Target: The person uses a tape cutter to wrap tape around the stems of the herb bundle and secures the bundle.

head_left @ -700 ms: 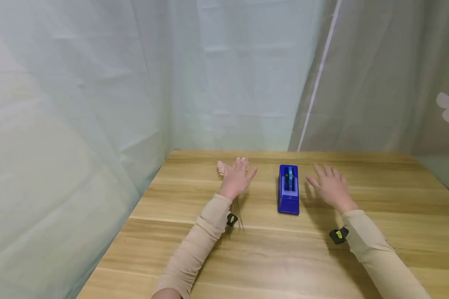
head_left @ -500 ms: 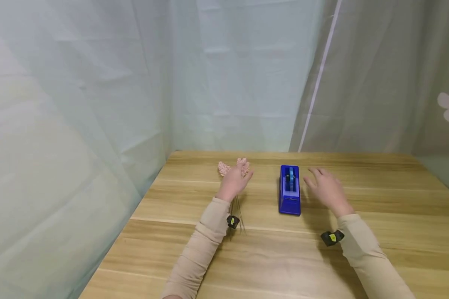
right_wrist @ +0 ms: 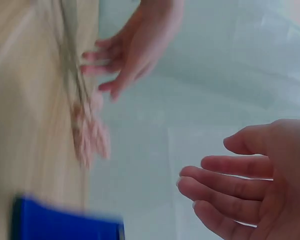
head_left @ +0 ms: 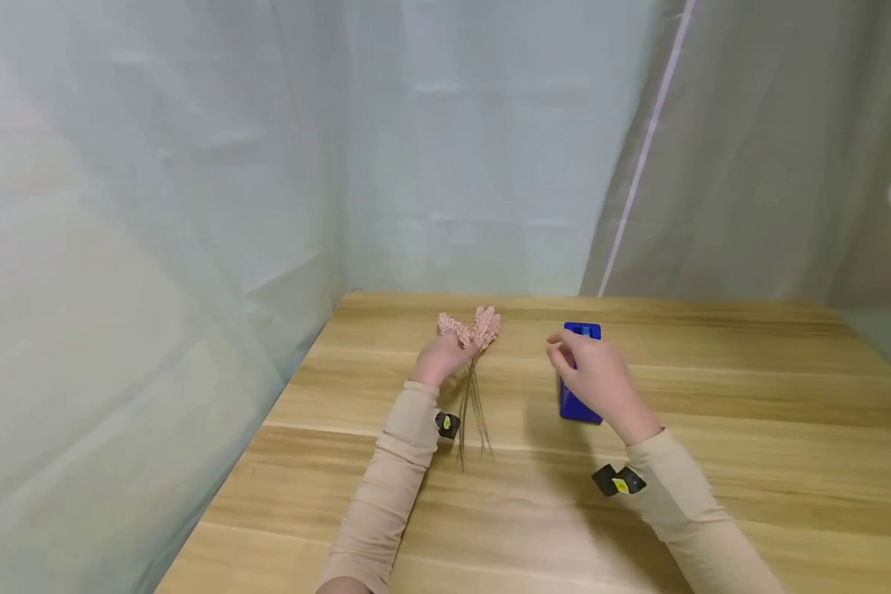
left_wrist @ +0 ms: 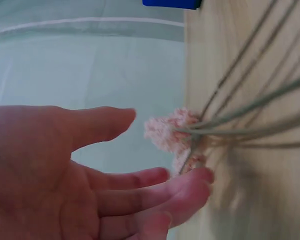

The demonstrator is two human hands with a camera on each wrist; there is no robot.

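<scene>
A: What is the left hand [head_left: 440, 361] touching?

B: Its relaxed, loosely spread fingers [left_wrist: 185, 181] are resting against the pink flower sprigs [head_left: 469, 328] lying on the bench [head_left: 750, 396], gripping nothing. The right hand [head_left: 592, 375] is hovering open over the blue tape dispenser [head_left: 579, 406], also empty

A: How are the sprigs likely handling?

B: Probably light, soft fuzzy heads, springy thin wire stems [head_left: 473, 408]; pinching the gathered stems just under the heads is looking safest
</scene>
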